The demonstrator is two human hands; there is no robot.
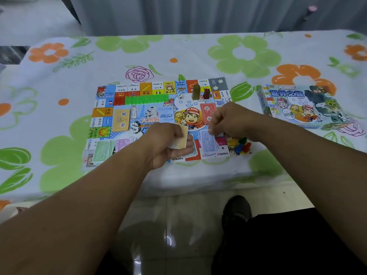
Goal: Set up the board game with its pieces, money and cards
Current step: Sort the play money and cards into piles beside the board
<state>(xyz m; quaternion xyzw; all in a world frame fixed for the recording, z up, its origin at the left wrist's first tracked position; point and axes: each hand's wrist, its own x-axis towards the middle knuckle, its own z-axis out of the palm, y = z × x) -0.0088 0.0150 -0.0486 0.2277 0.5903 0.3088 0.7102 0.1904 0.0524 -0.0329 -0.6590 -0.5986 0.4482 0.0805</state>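
yellow notes [181,138] sit gripped in the left hand [166,144] at frame centre, over the board [139,116]; the right hand [230,120] pinches blue notes [208,145] beside it, and a careless tug could slide stacks off the near edge.

Setting read as domestic: a room in a home. The work surface was covered by a soft cloth [198,54] printed with large green and orange flowers, draped over the near edge like a bedsheet or tablecloth. A grey curtain [178,14] hung in folds along the far side. The floor [178,213] was pale glossy tile and reflected a ceiling light. A cartoon-printed family board game [190,116] lay on the cloth, its box [294,108] set well to the right. A dark shoe [236,211] rested on the tiles.
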